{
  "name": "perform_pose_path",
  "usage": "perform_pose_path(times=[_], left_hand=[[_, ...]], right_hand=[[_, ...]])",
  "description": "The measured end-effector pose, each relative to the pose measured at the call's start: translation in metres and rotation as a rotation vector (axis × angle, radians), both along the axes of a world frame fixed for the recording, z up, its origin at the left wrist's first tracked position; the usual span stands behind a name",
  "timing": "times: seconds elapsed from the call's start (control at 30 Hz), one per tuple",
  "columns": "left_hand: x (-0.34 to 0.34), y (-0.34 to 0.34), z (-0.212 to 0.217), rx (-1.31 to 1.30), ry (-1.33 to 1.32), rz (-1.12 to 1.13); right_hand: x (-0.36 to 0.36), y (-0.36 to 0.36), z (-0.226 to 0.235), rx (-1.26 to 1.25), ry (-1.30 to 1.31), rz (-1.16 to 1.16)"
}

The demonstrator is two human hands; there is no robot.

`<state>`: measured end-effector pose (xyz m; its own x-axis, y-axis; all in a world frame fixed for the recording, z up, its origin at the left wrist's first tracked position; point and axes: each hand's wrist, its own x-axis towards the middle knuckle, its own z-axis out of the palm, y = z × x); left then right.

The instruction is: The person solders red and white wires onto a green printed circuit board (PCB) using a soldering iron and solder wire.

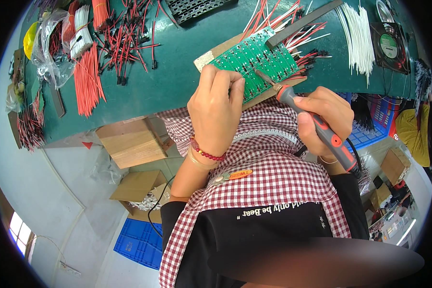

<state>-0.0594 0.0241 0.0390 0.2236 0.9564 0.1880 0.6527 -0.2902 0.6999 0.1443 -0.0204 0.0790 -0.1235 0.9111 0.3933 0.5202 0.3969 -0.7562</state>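
A green circuit board panel (282, 61) rests on a cardboard-like base (204, 60) near the bench's close edge. My right hand (327, 116) wraps round a grey and red soldering iron (317, 124), whose metal tip reaches the middle of the board. At the board's left edge, my left hand (217, 102) has thumb and fingers pinched together; whatever is between them is hidden. A dark flat bar (305, 22) lies over the board's far right corner. Red and white wires (300, 39) spread out from behind the board, some with black connectors.
On the green bench (177, 62) lie red wire bundles (87, 81), connector leads (122, 48), white wires (357, 41) and a black tray (197, 9). A black fan (391, 47) stands at right. Below are a wooden stool (132, 144), cardboard boxes (139, 186) and a blue crate (139, 244).
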Motion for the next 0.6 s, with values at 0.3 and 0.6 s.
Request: perform_pose_path(times=[0.3, 0.6], left_hand=[[0.008, 0.003, 0.002, -0.027, 0.039, 0.002], [0.007, 0.0, 0.002, -0.021, -0.015, -0.064]], right_hand=[[0.002, 0.006, 0.004, -0.01, -0.011, 0.016], [0.007, 0.005, 0.01, -0.032, -0.01, 0.046]])
